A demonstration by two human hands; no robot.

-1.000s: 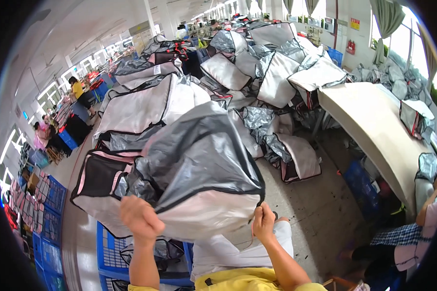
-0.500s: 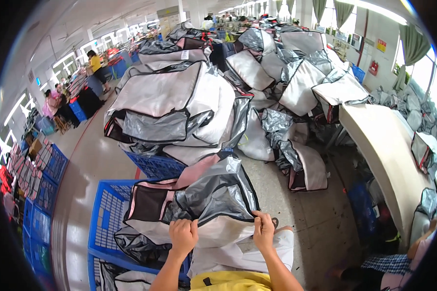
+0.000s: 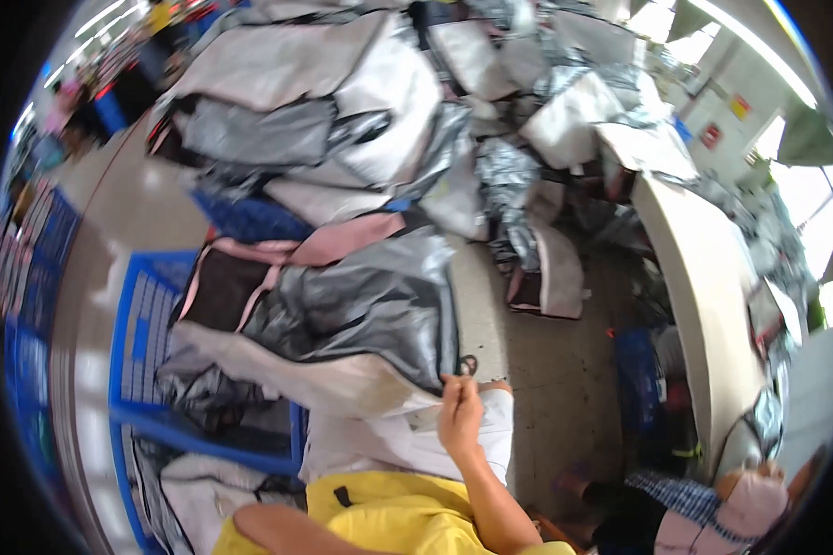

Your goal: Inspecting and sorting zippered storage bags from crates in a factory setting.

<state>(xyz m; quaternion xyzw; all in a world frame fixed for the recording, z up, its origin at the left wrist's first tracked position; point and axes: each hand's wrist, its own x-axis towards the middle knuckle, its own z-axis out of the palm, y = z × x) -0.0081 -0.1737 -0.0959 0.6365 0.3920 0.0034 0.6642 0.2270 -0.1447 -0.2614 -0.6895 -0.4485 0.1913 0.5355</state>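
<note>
A large sewn fabric bag [image 3: 361,296] is spread in front of me, with shiny silver lining, a pale outer side, black edging, and a dark panel trimmed in pink. My right hand [image 3: 458,412] is closed on its near right corner, fingers pinching the black edge. Of my left side only a bent arm shows at the lower edge; that hand is out of sight. The bag lies partly across a blue plastic crate [image 3: 120,338], with its near edge over my lap.
More silver-and-white pieces lie in a lower blue crate [image 3: 125,462]. Beyond rises a big pile of similar bags [image 3: 282,65]. At the right stands a long pale board [image 3: 690,277]; a person [image 3: 713,509] is close by at the lower right. Blue crates [image 3: 28,370] line the left.
My left hand has let go of the bag's near edge and dropped out of view. My right hand keeps its corner. The view has tilted downward.
</note>
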